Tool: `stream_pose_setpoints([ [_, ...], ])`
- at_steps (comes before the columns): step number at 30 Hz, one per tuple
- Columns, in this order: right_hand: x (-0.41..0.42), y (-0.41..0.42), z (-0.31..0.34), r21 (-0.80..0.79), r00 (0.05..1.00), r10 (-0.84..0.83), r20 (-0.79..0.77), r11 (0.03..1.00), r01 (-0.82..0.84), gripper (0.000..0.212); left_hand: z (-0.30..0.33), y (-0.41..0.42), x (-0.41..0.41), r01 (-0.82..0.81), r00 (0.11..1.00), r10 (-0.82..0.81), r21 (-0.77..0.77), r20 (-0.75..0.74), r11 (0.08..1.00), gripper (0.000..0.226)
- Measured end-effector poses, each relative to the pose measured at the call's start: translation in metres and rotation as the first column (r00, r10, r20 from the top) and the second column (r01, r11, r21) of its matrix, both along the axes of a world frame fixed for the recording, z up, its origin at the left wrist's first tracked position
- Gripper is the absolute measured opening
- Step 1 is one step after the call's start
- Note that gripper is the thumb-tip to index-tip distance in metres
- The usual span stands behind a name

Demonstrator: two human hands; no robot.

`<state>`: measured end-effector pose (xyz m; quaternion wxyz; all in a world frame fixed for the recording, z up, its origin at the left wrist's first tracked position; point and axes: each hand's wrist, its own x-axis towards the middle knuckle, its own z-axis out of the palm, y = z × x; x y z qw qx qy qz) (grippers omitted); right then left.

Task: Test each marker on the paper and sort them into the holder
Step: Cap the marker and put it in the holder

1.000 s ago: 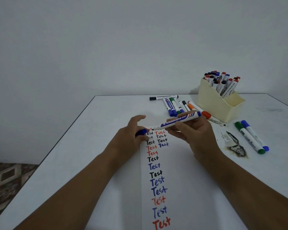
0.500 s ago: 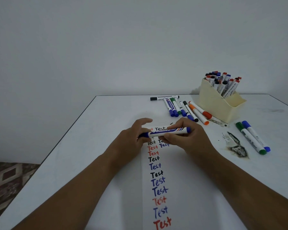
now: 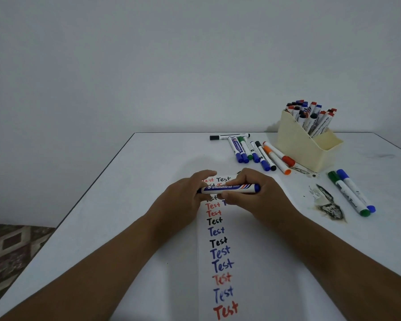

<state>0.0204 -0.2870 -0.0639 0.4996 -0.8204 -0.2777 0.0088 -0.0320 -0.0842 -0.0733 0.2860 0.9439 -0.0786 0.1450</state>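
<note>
**Two hands on one blue marker, over the test sheet**

From my remote seat I see both hands meeting at one blue whiteboard marker, held level just above the upper part of the paper. My view shows the left hand curled round the marker's left end, fingers closed over it so that I cannot tell whether the cap is fully seated. The right hand pinches the barrel between thumb below and fingers above, with the blue butt end poking out on the right.

The paper lies lengthwise toward me on the white table and carries a column of "Test" written in red, black and blue; the hands cover part of the top rows.

Beyond the hands, a loose row of markers lies on the table: blue, green, black, orange and red caps, with one black-capped marker set crosswise behind them. Just right of that row stands the cream holder, its rear section packed with upright markers. Right of the paper, a green marker and a blue-capped marker lie side by side, touching. Between them and the paper I see a dark stain on the tabletop.
</note>
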Motion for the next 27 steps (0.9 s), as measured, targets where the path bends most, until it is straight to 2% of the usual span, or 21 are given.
stream_pose_setpoints([
  [5,0.004,-0.002,0.0,0.029,1.0,-0.025,0.002,0.999,0.025,0.021,-0.001,-0.002,0.006,0.004,0.999,-0.005,-0.029,-0.034,1.0,0.05],
  [11,0.008,-0.009,0.007,0.2,0.992,-0.054,-0.116,0.977,0.076,0.024,-0.006,0.004,0.017,-0.056,0.997,0.051,-0.086,-0.054,0.995,0.089],
  [16,0.017,-0.019,0.021,0.365,0.984,-0.149,-0.102,0.914,0.176,0.054,-0.013,0.007,0.021,-0.125,0.98,0.142,0.126,-0.137,0.984,0.097],
  [19,0.036,-0.03,0.038,0.357,0.964,-0.262,-0.052,0.896,0.263,0.051,-0.015,0.008,0.023,-0.117,0.966,0.159,0.202,-0.206,0.972,0.097],
  [23,0.069,-0.057,0.075,0.253,0.901,-0.403,0.157,0.899,0.358,0.038,-0.013,0.006,0.023,-0.107,0.964,0.161,0.242,-0.214,0.964,0.094],
  [27,0.093,-0.095,0.113,0.169,0.8,-0.5,0.332,0.866,0.471,0.046,-0.015,0.008,0.025,-0.094,0.964,0.153,0.263,-0.216,0.96,0.094],
])
